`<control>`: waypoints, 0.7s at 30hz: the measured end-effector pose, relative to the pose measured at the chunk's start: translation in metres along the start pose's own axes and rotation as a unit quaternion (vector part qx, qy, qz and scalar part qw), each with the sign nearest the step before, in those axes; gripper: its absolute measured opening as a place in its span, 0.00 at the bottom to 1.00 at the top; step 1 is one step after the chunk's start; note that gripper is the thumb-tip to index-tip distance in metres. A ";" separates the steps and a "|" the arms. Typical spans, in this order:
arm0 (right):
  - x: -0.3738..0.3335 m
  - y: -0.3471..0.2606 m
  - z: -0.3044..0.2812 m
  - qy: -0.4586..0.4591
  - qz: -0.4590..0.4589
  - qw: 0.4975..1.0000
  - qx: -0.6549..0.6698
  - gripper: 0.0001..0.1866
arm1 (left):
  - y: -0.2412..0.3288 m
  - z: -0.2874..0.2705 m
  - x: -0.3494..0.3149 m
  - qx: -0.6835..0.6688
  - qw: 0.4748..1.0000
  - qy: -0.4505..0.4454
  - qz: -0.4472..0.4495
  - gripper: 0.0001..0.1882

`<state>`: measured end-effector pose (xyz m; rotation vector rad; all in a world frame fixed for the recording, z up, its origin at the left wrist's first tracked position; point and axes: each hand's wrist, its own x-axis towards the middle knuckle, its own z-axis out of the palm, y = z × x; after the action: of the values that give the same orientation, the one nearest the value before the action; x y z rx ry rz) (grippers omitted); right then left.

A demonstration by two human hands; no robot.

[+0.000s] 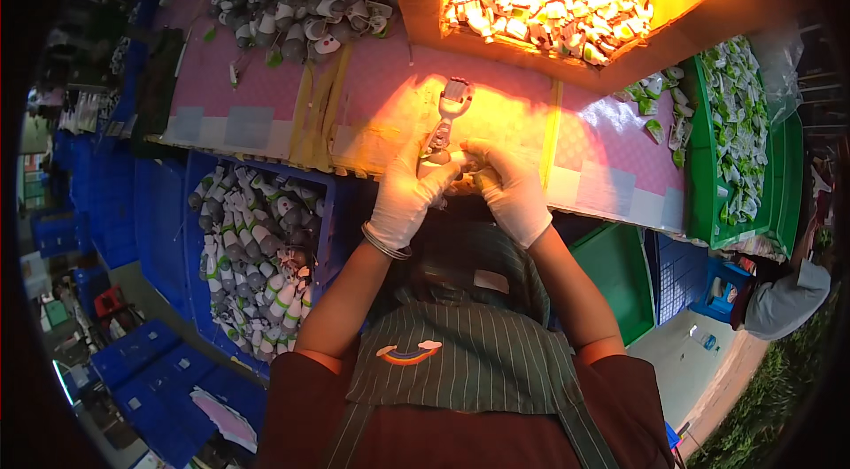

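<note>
Both of my hands wear white gloves and meet in front of my chest, at the near edge of the worktable. My left hand (400,199) is closed around a small handle-like piece (447,115), with its forked, squarish head pointing away from me. A dark ribbed strip runs along the top of that head. My right hand (511,190) is pinched at the lower end by my left fingertips. What its fingers hold is hidden, and the strong orange light washes out the detail.
Grey-and-white parts are heaped on the pink table (381,84) at the far left. Ahead stands a glowing cardboard box (682,35) of small pieces. A green tray (702,142) of white-and-green pieces is at right. Grey, white and green parts fill a blue crate (329,221) below left.
</note>
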<state>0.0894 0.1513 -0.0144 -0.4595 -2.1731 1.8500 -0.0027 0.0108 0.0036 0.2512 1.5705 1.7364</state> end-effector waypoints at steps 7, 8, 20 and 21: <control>0.006 -0.022 0.006 0.014 -0.219 0.915 -0.338 0.14 | 0.002 -0.008 -0.003 0.004 1.000 -0.012 -0.004 0.24; 0.006 -0.022 0.007 0.013 -0.219 0.915 -0.338 0.14 | 0.000 -0.011 -0.002 0.003 1.000 -0.010 -0.004 0.24; 0.008 -0.010 0.003 -0.005 0.033 0.999 0.034 0.16 | 0.005 -0.016 -0.007 0.011 0.999 -0.044 -0.019 0.27; 0.010 -0.016 0.002 -0.029 0.099 0.986 0.131 0.18 | 0.000 -0.014 -0.006 0.039 0.997 -0.044 0.046 0.26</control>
<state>0.0783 0.1512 0.0008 -0.5900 -1.9385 2.2431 -0.0069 -0.0034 0.0025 0.4396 1.5853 1.7121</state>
